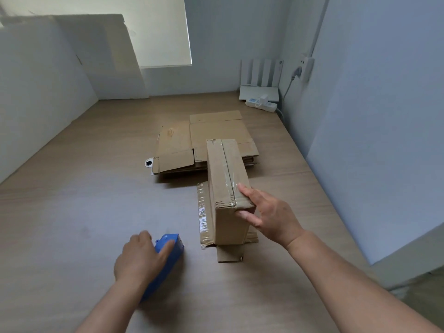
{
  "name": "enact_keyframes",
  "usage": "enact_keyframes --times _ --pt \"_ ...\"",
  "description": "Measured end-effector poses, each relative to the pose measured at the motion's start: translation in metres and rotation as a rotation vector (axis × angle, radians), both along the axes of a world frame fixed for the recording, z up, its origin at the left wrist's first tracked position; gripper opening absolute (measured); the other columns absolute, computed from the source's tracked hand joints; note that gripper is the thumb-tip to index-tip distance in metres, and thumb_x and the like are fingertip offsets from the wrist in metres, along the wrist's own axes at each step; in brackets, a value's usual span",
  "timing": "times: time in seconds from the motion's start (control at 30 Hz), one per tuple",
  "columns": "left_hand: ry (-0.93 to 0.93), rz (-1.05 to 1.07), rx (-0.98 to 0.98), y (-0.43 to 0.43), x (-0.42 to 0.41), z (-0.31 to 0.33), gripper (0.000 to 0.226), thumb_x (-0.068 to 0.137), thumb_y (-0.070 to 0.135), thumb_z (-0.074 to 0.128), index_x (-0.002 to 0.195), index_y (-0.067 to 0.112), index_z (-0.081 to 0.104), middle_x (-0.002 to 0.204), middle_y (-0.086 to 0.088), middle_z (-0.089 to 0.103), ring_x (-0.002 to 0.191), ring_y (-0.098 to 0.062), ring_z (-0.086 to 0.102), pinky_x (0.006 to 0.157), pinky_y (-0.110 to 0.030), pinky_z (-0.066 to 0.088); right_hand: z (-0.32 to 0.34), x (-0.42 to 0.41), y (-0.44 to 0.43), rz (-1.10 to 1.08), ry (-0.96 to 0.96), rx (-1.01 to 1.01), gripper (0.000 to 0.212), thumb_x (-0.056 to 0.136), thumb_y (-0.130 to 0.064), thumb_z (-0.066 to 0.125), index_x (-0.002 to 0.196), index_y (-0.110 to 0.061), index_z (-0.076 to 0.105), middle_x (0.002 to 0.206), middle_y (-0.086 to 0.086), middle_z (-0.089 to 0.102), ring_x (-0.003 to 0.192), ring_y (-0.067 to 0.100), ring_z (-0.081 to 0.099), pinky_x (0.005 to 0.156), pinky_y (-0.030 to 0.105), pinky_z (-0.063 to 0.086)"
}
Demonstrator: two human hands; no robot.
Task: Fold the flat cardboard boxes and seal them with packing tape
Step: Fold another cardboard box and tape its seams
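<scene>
Pale wood surface [72, 212] stretching between white walls. Taped box [225, 179] sitting centre-right, overlapping near edge of flat cardboard stack [204, 138], long axis running near-to-far, taped seam facing up. Right hand [266, 215] grasping its near-right corner, fingers on top, thumb on end face. Left hand [138, 258] clasping blue tape dispenser [171, 246] at near left. Box likely handling light, stiff and hollow; gripping at corners looking safest, tape being slick.
</scene>
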State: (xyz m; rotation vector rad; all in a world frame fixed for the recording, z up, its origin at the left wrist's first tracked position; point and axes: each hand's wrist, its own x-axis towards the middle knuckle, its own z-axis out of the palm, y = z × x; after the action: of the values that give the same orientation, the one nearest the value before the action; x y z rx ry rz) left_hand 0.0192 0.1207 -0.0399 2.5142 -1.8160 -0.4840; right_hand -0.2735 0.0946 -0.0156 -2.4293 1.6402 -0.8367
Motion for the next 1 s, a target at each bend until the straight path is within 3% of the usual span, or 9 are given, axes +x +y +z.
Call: enact_keyframes --times 0.07,0.17,0.27,0.47,0.57,0.7,0.77,0.9,1.0 --pt "-0.016 0.057 0.123 0.011 0.004 -0.01 0.065 0.081 0.076 0.036 0.101 0.016 0.048 0.106 -0.002 0.06 0.097 -0.024 0.059 0.077 -0.033 0.048 0.0 0.003 -0.002 0.001 0.0 -0.007 0.062 0.082 -0.055 0.047 0.132 -0.018 0.055 0.108 0.004 0.069 0.09 0.023 0.069 0.064 0.031 0.058" --pt "0.016 0.086 0.157 0.015 0.001 -0.013 0.069 0.075 0.082 0.041 0.099 0.017 0.043 0.091 0.003 0.057 0.083 -0.02 0.055 0.065 -0.029 0.044 0.0 0.006 -0.004 -0.011 0.028 -0.029 0.063 0.081 -0.056 0.047 0.131 -0.019 0.056 0.107 0.004 0.069 0.089 0.023 0.068 0.061 0.031 0.057" --pt "-0.022 0.094 0.149 0.019 -0.007 -0.013 0.066 0.077 0.071 0.055 0.104 0.015 0.035 0.087 0.003 0.053 0.078 -0.019 0.05 0.059 -0.028 0.037 0.003 0.006 -0.003 -0.046 0.063 -0.065 0.064 0.081 -0.058 0.046 0.131 -0.019 0.057 0.112 0.007 0.067 0.094 0.026 0.067 0.061 0.034 0.057" --pt "0.102 0.28 0.084 0.013 -0.003 -0.023 0.066 0.076 0.049 0.069 0.108 0.002 0.036 0.089 -0.006 0.057 0.087 -0.026 0.059 0.065 -0.03 0.04 0.014 0.006 -0.001 -0.094 0.14 -0.12 0.063 0.081 -0.059 0.045 0.13 -0.022 0.057 0.129 0.015 0.058 0.105 0.028 0.064 0.066 0.036 0.058" --pt "0.169 0.349 0.085 0.013 -0.003 -0.029 0.055 0.073 0.041 0.068 0.107 0.003 0.05 0.082 -0.005 0.057 0.077 -0.026 0.058 0.064 -0.03 0.043 0.016 0.008 0.0 -0.101 0.147 -0.137 0.062 0.08 -0.059 0.045 0.129 -0.022 0.057 0.131 0.015 0.056 0.104 0.026 0.064 0.068 0.036 0.058" --pt "0.148 0.211 0.144 0.015 0.0 -0.028 0.03 0.076 0.046 0.067 0.083 0.019 0.057 0.079 0.001 0.062 0.075 -0.019 0.06 0.061 -0.026 0.039 0.019 0.011 0.002 -0.104 0.144 -0.126 0.062 0.08 -0.058 0.045 0.128 -0.021 0.058 0.13 0.015 0.057 0.104 0.027 0.064 0.069 0.037 0.058" --pt "0.229 0.144 0.129 0.008 0.008 -0.017 0.033 0.072 0.049 0.069 0.088 0.021 0.059 0.083 0.001 0.064 0.079 -0.02 0.062 0.063 -0.027 0.041 0.021 0.012 0.003 -0.1 0.147 -0.108 0.063 0.08 -0.059 0.045 0.128 -0.021 0.058 0.131 0.015 0.056 0.105 0.026 0.064 0.07 0.038 0.058" --pt "0.638 -0.009 0.104 -0.004 0.017 0.034 0.049 0.053 0.05 0.07 0.092 0.021 0.064 0.085 -0.001 0.069 0.078 -0.019 0.065 0.064 -0.029 0.048 0.026 0.011 0.005 -0.109 0.158 -0.099 0.065 0.081 -0.062 0.043 0.129 -0.021 0.058 0.132 0.015 0.055 0.106 0.026 0.063 0.071 0.038 0.058" --pt "0.809 -0.174 0.081 -0.009 0.014 0.079 0.06 0.042 0.053 0.076 0.093 0.021 0.068 0.084 -0.002 0.072 0.08 -0.019 0.066 0.067 -0.026 0.048 0.032 0.014 0.008 -0.131 0.122 -0.131 0.069 0.084 -0.066 0.038 0.128 -0.016 0.059 0.132 0.015 0.055 0.108 0.026 0.062 0.077 0.038 0.056"
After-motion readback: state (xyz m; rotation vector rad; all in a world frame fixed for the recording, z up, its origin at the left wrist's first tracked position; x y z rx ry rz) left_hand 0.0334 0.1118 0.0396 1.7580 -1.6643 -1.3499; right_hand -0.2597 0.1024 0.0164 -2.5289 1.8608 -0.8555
